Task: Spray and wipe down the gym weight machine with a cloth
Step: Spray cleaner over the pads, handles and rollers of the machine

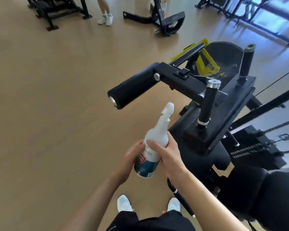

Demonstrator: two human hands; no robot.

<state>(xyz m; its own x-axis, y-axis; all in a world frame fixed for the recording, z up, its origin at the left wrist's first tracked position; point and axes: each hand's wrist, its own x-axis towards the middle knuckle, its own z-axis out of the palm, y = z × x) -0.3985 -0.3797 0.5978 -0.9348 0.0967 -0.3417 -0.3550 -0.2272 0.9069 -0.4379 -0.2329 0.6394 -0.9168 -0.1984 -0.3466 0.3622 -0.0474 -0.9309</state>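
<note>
I hold a white spray bottle (153, 142) with a blue and red label in both hands, low in the middle of the view. My left hand (129, 161) grips its lower body from the left. My right hand (165, 153) wraps its shoulder from the right. The nozzle points up and away toward the black weight machine (212, 124). The machine's padded roller (132, 90) sticks out to the left just beyond the nozzle. An upright black handle (208, 104) with a silver cap stands right of the bottle. No cloth is in view.
A black seat pad (264, 194) fills the lower right. The weight stack (257, 147) and cables lie to the right. Other black machines (158, 19) stand at the back, with a person's legs in white shoes (105, 18) between them. Tan wooden floor (48, 114) spreads to the left.
</note>
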